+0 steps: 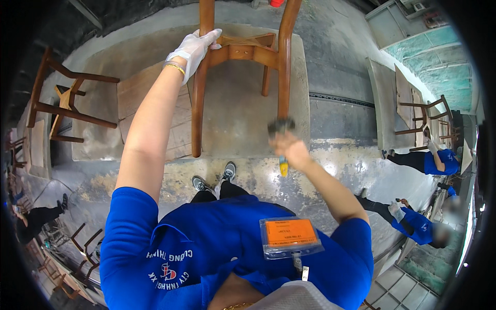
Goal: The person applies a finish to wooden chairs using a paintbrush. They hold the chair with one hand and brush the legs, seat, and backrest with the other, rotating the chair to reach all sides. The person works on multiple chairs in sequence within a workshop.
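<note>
A brown wooden chair frame (198,111) lies on a large flat board, with its legs pointing toward me. My left hand (193,50), in a thin whitish glove, is closed around the frame's left leg where the curved cross rail joins it. Blurred by motion, my right hand (292,152) grips a hammer-like tool (281,125) with a dark head and a yellow-and-blue handle end. The dark head is at the near end of the frame's right leg; whether they touch I cannot tell.
The board (243,129) carries flattened cardboard at its left. Another chair frame (64,103) lies to the left, and one more (426,116) is at the far right. Two people in blue shirts (439,163) are on the right. A dark floor track (341,99) runs beyond the board.
</note>
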`<action>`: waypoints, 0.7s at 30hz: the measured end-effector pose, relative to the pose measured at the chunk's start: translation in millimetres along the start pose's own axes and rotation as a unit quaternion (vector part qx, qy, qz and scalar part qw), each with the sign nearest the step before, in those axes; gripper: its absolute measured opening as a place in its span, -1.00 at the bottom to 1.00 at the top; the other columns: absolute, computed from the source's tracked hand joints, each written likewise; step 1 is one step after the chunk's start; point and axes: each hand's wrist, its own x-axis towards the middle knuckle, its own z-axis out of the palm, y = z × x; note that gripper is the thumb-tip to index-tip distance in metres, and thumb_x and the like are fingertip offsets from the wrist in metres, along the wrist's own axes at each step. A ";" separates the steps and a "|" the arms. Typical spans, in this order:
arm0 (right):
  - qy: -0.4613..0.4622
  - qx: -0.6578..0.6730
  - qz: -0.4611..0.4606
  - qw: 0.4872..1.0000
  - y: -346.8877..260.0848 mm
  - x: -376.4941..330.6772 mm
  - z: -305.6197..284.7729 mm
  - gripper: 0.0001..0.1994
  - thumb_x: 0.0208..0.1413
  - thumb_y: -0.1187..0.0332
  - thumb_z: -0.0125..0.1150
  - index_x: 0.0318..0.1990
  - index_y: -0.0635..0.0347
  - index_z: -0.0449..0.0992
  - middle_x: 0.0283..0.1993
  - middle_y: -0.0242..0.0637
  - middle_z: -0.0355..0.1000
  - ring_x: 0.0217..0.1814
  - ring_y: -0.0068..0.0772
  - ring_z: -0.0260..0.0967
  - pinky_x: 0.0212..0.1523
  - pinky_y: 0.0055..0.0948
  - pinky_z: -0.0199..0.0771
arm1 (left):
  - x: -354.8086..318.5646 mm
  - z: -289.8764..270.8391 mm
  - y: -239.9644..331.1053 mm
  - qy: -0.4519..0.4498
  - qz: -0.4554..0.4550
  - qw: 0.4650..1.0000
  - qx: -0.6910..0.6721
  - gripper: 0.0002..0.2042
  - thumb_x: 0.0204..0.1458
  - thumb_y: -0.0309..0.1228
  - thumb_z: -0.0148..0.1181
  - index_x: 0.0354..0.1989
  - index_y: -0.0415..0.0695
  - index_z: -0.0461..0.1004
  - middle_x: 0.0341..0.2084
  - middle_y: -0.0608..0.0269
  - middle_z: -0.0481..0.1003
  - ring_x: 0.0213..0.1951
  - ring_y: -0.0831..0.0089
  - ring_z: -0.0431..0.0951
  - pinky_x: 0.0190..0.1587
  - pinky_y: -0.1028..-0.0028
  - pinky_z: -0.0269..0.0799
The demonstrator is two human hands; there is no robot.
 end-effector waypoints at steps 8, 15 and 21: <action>0.216 0.151 -0.065 0.962 101.6 120.5 -129.0 -0.82 -0.08 0.56 0.41 -0.42 0.00 0.56 0.24 -0.40 0.63 0.17 -0.12 0.64 0.08 -0.24 0.67 | -7.3 3.8 10.2 0.005 -0.001 0.998 0.055 -0.45 0.23 0.19 0.23 0.01 -0.10 0.54 0.00 0.18 0.68 0.32 0.22 0.41 0.47 0.24 0.13; 0.248 -0.027 0.007 0.968 83.1 82.1 -67.6 -0.76 0.17 0.31 0.30 0.00 -0.10 0.65 0.35 -0.28 0.53 0.44 0.00 0.42 0.32 -0.20 0.59 | -6.2 7.0 13.7 -0.017 0.004 0.999 0.051 -0.46 0.23 0.23 0.19 -0.05 -0.06 0.56 0.06 0.19 0.67 0.33 0.25 0.40 0.47 0.25 0.13; -0.109 0.102 -0.026 0.988 -10.3 -43.6 54.0 -0.88 0.06 0.45 0.42 -0.30 -0.08 0.72 0.33 -0.36 0.57 0.42 -0.17 0.47 0.38 -0.09 0.55 | 1.4 7.0 12.0 -0.025 0.006 0.997 0.074 -0.44 0.28 0.23 0.09 -0.03 -0.08 0.59 0.09 0.19 0.65 0.32 0.26 0.41 0.47 0.26 0.14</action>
